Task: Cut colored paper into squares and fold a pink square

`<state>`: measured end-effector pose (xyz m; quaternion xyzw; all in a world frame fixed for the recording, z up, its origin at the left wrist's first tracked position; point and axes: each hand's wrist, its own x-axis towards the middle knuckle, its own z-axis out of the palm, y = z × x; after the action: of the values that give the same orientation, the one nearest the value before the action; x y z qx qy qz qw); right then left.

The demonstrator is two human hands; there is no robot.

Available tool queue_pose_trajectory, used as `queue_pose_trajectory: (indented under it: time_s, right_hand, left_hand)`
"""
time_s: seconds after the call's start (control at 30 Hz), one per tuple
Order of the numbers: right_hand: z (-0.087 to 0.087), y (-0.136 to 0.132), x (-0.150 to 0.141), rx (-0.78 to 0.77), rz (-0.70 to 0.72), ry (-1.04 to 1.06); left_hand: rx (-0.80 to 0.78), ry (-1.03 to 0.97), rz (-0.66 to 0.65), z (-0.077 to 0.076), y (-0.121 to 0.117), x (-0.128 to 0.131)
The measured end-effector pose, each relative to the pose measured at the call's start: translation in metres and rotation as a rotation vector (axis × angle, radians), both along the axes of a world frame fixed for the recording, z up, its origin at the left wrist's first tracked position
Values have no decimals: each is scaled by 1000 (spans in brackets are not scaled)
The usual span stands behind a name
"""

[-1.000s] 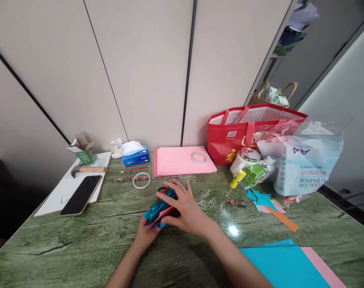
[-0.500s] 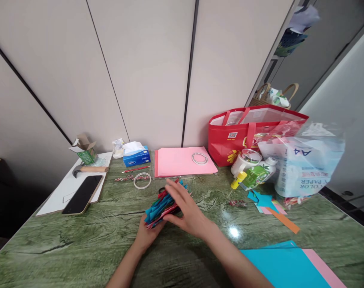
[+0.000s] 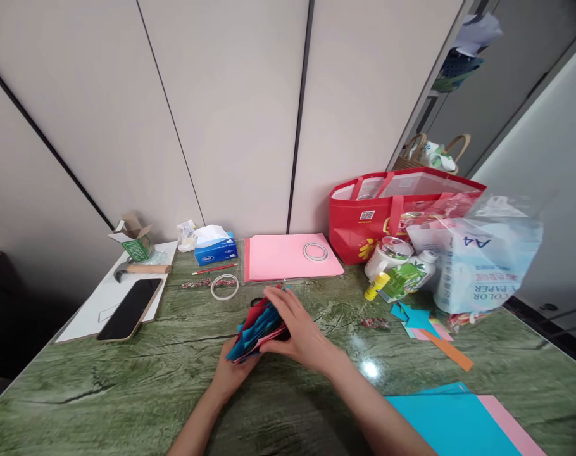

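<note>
A folded bundle of blue, red and pink paper [image 3: 258, 325] lies at the middle of the green marble table [image 3: 126, 392]. My left hand [image 3: 231, 373] grips the bundle's near end from below, fingers closed under it. My right hand [image 3: 300, 330] rests on the bundle's right side, its fingers curled over the top edge and its thumb pressed against the folds.
Behind the bundle lie a pink paper stack [image 3: 290, 255] with a tape ring [image 3: 315, 251], another tape ring [image 3: 224, 286], a pencil, a tissue box [image 3: 215, 248]. A phone [image 3: 130, 308] and hammer sit left. Red bag [image 3: 387, 212], glue stick [image 3: 376, 286], paper scraps and blue sheets [image 3: 454, 421] right.
My right hand has shifted from lying across the top of the bundle to its right side, and the folds are pressed closer together. The left hand has kept its hold.
</note>
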<state>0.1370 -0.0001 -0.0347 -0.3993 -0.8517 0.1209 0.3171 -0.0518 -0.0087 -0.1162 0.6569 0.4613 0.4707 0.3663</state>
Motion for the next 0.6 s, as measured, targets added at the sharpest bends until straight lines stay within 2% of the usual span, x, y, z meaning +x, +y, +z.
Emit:
queue_pose_trajectory:
  time_s: [0.07, 0.17, 0.37, 0.5, 0.6]
  right_hand:
    - [-6, 3, 1, 1, -23, 20]
    - [-7, 6, 2, 36, 20, -77]
    - [15, 8, 7, 84, 106, -337]
    - [23, 16, 7, 118, 174, -446]
    - [24, 20, 4, 3, 189, -500]
  left_hand:
    - [-3, 8, -18, 0, 1, -1]
    - [-11, 4, -14, -4, 1, -3]
    - [-42, -18, 15, -12, -1, -7]
    - [-46, 12, 33, -7, -2, -6]
    - [-50, 65, 60, 1, -1, -2]
